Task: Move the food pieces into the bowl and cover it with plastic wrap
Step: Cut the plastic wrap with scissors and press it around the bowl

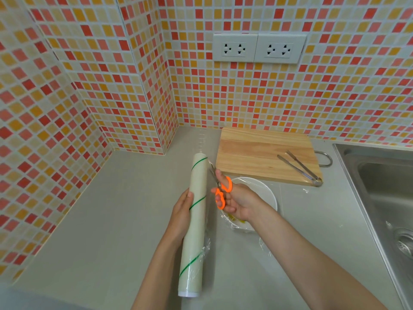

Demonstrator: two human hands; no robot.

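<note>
My left hand (181, 214) grips a long roll of plastic wrap (194, 224) with green stripes, held lengthwise above the grey counter. My right hand (238, 201) holds orange-handled scissors (221, 190), their blades pointing up at the roll's right side. A clear sheet of wrap (264, 242) stretches from the roll over a white bowl (266, 193), which sits under my right hand. Yellowish food pieces (234, 218) show through at the bowl's near edge; my wrist hides most of the inside.
A wooden cutting board (257, 151) lies behind the bowl, with metal tongs (299, 167) on its right part. A steel sink (384, 186) is at the right. Tiled walls enclose the corner at the back and left, with wall sockets (259, 48) above the board.
</note>
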